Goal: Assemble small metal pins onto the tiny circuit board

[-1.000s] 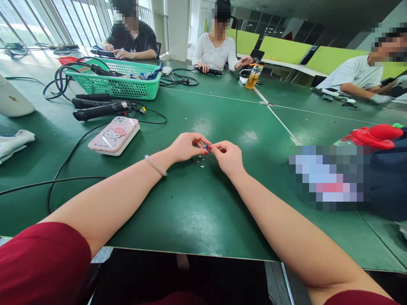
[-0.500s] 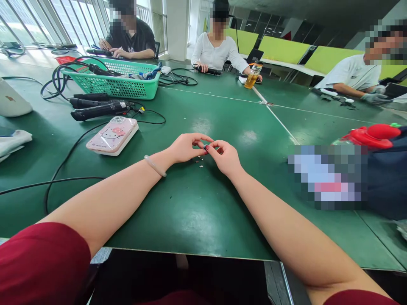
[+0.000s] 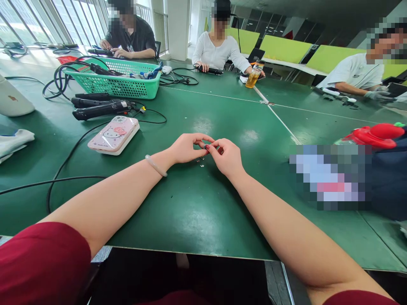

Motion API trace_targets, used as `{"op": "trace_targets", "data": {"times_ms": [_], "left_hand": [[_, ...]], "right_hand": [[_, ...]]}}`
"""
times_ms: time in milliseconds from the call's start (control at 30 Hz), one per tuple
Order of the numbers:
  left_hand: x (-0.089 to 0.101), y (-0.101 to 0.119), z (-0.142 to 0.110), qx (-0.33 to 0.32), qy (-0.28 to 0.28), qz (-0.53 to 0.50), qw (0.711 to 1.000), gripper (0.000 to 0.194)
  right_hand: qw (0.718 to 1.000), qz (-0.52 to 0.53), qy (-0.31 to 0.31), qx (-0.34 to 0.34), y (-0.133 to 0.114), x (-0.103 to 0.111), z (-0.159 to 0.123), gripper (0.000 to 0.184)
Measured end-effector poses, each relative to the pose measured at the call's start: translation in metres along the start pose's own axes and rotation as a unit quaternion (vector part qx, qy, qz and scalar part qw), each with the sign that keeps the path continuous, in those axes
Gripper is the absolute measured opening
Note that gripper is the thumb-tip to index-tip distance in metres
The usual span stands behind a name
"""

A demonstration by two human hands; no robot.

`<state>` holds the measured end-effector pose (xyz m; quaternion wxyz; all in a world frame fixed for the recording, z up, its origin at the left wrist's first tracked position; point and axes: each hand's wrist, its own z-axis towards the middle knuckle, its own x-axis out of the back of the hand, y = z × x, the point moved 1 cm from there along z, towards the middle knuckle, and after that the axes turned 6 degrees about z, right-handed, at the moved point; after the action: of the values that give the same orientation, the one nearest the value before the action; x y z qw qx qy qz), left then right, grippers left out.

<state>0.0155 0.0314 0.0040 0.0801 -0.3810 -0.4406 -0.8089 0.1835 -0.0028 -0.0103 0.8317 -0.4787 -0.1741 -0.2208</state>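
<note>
Over the middle of the green table (image 3: 152,203), my two hands meet at the fingertips. Between them is a tiny dark piece (image 3: 205,146), too small for me to name. My left hand (image 3: 187,147), with a pale bangle (image 3: 155,166) at its wrist, pinches the piece from the left. From the right, my right hand (image 3: 227,157) pinches it too, thumb and index finger together. Some tiny light-coloured bits (image 3: 202,165) lie on the table just below my fingers. Fingers partly hide the piece.
To the left lie a pink phone on a white block (image 3: 113,135), black handheld devices (image 3: 101,109) with cables, and a green basket (image 3: 117,87). A red object (image 3: 375,135) sits at right. Beyond, a drink bottle (image 3: 253,76) stands among several people seated around the table.
My hands stay together at the same spot, with only a slight shift of the right fingers around the tiny piece. The whole view has moved slightly.
</note>
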Motion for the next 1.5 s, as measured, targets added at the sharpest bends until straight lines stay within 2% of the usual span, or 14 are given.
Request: {"op": "trace_targets", "data": {"times_ms": [367,633,867,1233,1500], "left_hand": [[-0.001,-0.001,0.001,0.018,-0.003,-0.022,1.0,0.042],[-0.001,-0.002,0.002,-0.004,-0.021,-0.072,0.997,0.036],[0.0,0.001,0.001,0.016,0.0,-0.066,0.998,0.033],[0.001,0.004,-0.001,0.006,0.026,0.015,1.0,0.042],[0.002,0.009,0.0,-0.046,0.018,0.141,0.989,0.038]], "right_hand": [[0.999,0.026,0.023,-0.01,0.0,0.002,0.0,0.018],[0.999,0.032,0.028,-0.009,-0.002,0.002,-0.001,0.017],[0.999,0.03,0.028,0.001,-0.004,0.002,-0.001,0.017],[0.999,0.025,0.036,-0.013,0.0,0.0,0.0,0.018],[0.993,0.069,0.018,-0.089,0.006,0.001,0.003,0.023]]}}
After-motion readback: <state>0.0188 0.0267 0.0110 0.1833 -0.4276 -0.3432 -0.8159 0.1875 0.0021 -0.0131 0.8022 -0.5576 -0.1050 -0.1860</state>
